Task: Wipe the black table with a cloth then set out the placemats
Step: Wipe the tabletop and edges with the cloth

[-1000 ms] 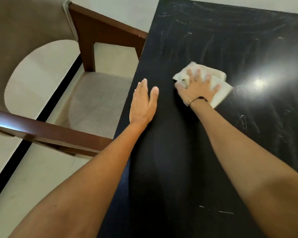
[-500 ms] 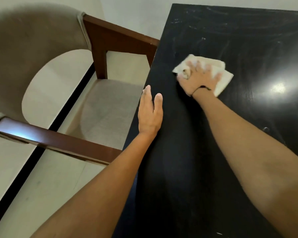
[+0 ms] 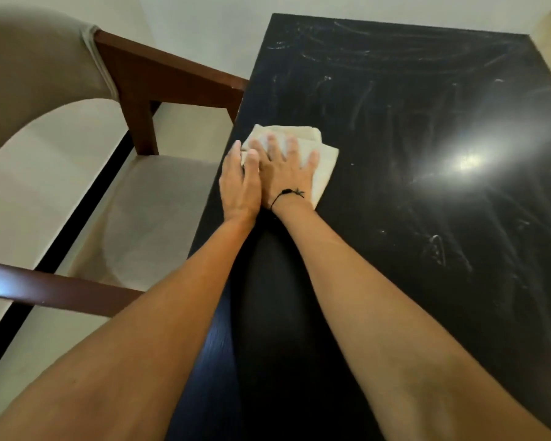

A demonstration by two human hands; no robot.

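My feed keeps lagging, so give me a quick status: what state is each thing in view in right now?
black table: smeared with pale streaks over its far and right parts, glare spot on the right.
cloth: folded, flat on the table near its left edge.
right hand: fingers spread, pressing on the cloth.
left hand: flat at the table's left edge, beside the right hand.
chair: unoccupied, beside the table.
placemats: none in view.
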